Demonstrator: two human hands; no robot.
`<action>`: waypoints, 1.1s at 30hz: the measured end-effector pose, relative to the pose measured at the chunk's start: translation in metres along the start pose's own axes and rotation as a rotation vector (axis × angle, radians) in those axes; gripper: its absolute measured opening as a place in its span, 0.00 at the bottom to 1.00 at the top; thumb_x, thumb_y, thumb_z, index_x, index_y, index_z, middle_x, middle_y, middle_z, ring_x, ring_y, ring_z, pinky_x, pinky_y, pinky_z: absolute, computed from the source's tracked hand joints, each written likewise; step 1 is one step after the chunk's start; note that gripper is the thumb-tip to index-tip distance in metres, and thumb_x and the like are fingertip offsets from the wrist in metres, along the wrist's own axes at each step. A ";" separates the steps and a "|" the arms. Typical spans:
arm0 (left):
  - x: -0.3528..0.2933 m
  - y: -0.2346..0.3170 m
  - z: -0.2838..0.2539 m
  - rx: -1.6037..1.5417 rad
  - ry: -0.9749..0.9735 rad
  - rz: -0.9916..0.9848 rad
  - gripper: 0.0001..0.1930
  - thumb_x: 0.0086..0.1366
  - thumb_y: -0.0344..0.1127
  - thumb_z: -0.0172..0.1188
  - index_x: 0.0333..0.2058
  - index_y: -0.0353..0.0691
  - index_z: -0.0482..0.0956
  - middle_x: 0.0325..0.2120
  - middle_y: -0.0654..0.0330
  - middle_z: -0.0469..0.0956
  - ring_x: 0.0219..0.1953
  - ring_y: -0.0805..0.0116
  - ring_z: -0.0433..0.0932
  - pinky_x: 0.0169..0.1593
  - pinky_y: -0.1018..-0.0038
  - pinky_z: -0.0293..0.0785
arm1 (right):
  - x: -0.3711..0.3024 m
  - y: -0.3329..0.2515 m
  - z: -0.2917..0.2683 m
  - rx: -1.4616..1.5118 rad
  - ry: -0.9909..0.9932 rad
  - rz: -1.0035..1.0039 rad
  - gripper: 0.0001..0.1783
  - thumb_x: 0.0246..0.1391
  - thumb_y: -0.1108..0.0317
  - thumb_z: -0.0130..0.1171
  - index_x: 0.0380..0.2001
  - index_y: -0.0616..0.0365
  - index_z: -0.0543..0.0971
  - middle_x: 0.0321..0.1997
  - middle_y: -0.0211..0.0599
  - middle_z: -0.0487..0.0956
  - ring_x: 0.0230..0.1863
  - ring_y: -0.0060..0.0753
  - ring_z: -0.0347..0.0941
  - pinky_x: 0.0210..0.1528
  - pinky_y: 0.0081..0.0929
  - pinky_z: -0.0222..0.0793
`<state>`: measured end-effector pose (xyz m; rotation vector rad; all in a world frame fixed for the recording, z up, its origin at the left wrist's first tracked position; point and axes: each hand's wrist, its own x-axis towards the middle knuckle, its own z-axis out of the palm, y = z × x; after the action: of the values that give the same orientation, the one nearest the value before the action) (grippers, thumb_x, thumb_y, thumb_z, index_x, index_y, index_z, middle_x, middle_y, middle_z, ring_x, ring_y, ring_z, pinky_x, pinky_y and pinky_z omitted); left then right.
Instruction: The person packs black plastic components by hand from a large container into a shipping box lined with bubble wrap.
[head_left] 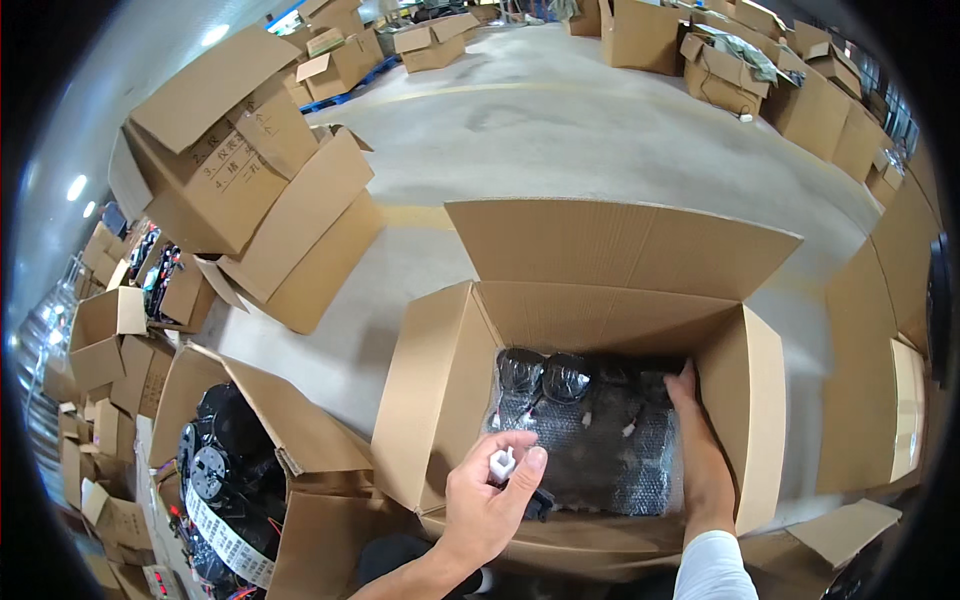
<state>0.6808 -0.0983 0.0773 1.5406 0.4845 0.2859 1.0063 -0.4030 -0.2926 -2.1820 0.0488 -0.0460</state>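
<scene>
Already, blk parts (567, 380) + bubble wrap (642, 482) in box (610, 310), lid unclosed; L hand (488, 500) pinches wht connector (502, 464); R hand (684, 388), can't tell.

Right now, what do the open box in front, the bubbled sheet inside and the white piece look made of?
The box: matte brown cardboard, likely corrugated, by its stiff, creased flaps. The bubbled sheet: clear plastic film, shiny, by its small glinting bubbles. The white piece in the left hand: perhaps smooth moulded plastic, by its even colour and crisp edges; too small to be sure.
</scene>
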 end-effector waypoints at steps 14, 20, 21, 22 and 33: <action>-0.004 -0.003 0.019 0.089 0.037 0.235 0.12 0.65 0.37 0.65 0.41 0.34 0.80 0.29 0.64 0.80 0.32 0.79 0.75 0.37 0.78 0.74 | -0.060 -0.113 -0.039 -0.798 -0.506 -0.545 0.19 0.50 0.61 0.58 0.38 0.67 0.80 0.47 0.58 0.77 0.52 0.59 0.73 0.57 0.48 0.69; -0.015 -0.016 0.024 0.120 0.136 0.377 0.14 0.66 0.40 0.60 0.36 0.32 0.79 0.31 0.48 0.81 0.34 0.57 0.80 0.40 0.66 0.74 | -0.168 -0.247 -0.094 -0.488 -0.748 -0.550 0.26 0.52 0.55 0.60 0.48 0.64 0.80 0.44 0.56 0.82 0.47 0.54 0.79 0.53 0.40 0.73; -0.015 -0.018 0.028 0.167 0.123 0.394 0.15 0.67 0.41 0.59 0.35 0.32 0.79 0.31 0.47 0.81 0.34 0.55 0.80 0.40 0.65 0.74 | -0.187 -0.271 -0.109 -0.406 -0.751 -0.518 0.25 0.54 0.56 0.60 0.49 0.64 0.80 0.42 0.53 0.83 0.44 0.47 0.80 0.50 0.37 0.74; -0.016 -0.017 0.035 0.212 0.096 0.414 0.16 0.67 0.42 0.59 0.34 0.32 0.78 0.30 0.46 0.81 0.34 0.54 0.80 0.39 0.63 0.74 | -0.207 -0.294 -0.125 -0.322 -0.742 -0.477 0.23 0.57 0.58 0.60 0.50 0.64 0.79 0.40 0.50 0.84 0.42 0.40 0.81 0.48 0.35 0.75; -0.021 -0.022 0.068 0.344 -0.005 0.433 0.20 0.66 0.46 0.56 0.31 0.30 0.78 0.31 0.39 0.81 0.39 0.38 0.80 0.43 0.52 0.75 | -0.314 -0.366 -0.151 -0.098 -0.756 -0.475 0.18 0.54 0.70 0.65 0.47 0.65 0.77 0.46 0.41 0.83 0.47 0.33 0.79 0.51 0.32 0.72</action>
<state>0.6919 -0.1688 0.0554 1.9791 0.1944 0.5530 0.6915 -0.2999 0.0891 -2.1283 -0.9038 0.5175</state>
